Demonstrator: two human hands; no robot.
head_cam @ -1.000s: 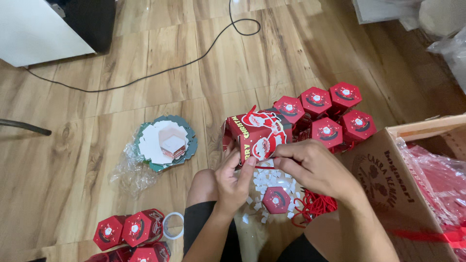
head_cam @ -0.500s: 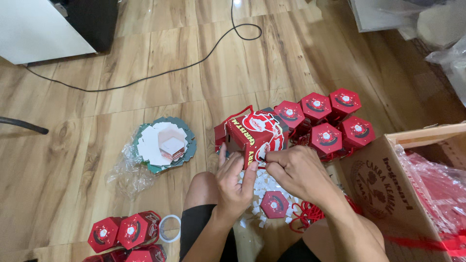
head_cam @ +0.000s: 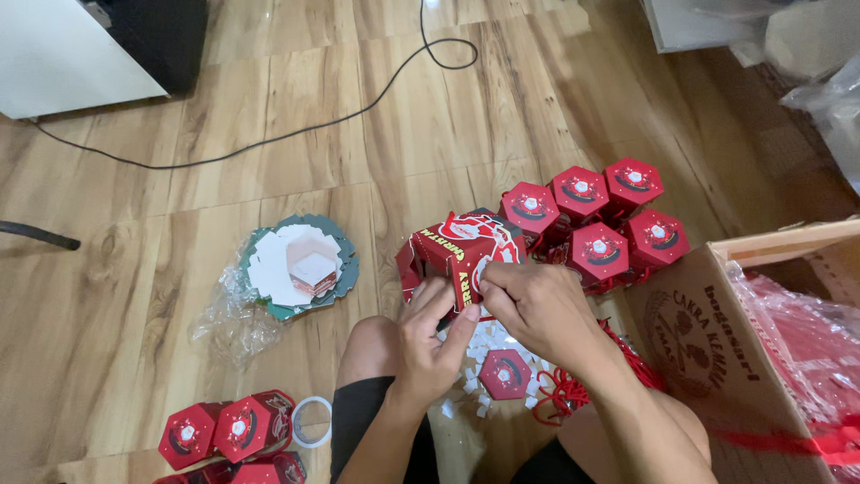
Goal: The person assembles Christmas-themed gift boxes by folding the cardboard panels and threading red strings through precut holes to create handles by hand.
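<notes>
I see both hands pinching a half-folded red hexagonal paper box (head_cam: 461, 254) just above the knees: the left hand (head_cam: 430, 336) grips its lower edge, and the right hand (head_cam: 537, 305) holds a flap. Compared with a second ago, the box sits slightly lower and tilted more open, and the fingers have closed in on the flap. Finished red hexagonal boxes (head_cam: 596, 211) cluster behind on the wooden floor (head_cam: 269, 116), beside a cardboard carton (head_cam: 708, 332).
</notes>
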